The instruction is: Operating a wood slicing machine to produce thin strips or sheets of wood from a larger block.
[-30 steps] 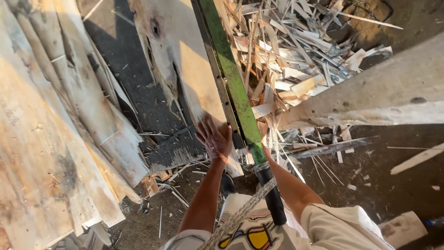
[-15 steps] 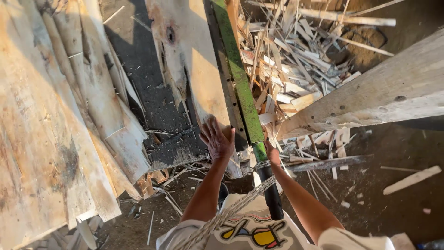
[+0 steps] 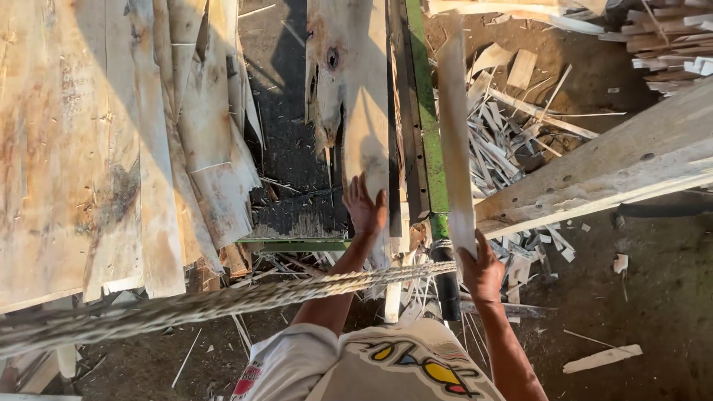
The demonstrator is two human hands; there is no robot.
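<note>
Fingers of the left hand (image 3: 365, 208) lie spread flat on the wide board (image 3: 355, 111) at the saw table's near edge, while the right hand (image 3: 481, 266) grips a thin offcut strip (image 3: 454, 141) (a slip could tip it against the green rail (image 3: 427, 126)).

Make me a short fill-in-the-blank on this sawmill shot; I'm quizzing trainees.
1. The left hand lies flat on a pale ____.
2. The right hand holds a narrow wood ____.
3. The metal rail between the hands is painted ____.
4. A thick ____ crosses the arms.

Missing: board; strip; green; rope
</note>
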